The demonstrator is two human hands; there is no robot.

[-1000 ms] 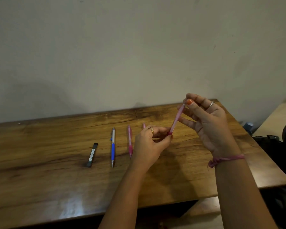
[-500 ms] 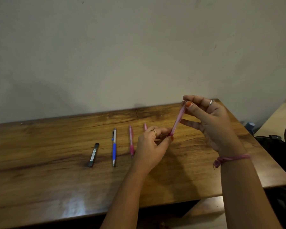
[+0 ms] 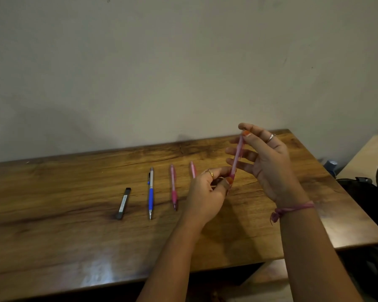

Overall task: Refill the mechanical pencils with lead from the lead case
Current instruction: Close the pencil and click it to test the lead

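Plain grey wall point(image 3: 162, 73) backs a wooden bench point(image 3: 52, 236) with a glossy, dark-grained top. On the bench I note a black lead case point(image 3: 123, 203) lying at the left of a row, then a blue mechanical pencil point(image 3: 151, 192), then a pink mechanical pencil point(image 3: 173, 187), each apart from the next. A second pink pencil point(image 3: 192, 169) lies further right, its lower part hidden behind the left hand point(image 3: 207, 192). I see a third, pale pink pencil point(image 3: 236, 155) held tilted above the bench between both hands. Left hand pinches its lower end between thumb and curled fingers. Right hand point(image 3: 268, 162) pinches its upper end between thumb and forefinger, the other fingers spread behind the barrel. A pink cord point(image 3: 292, 209) is tied round the right wrist.
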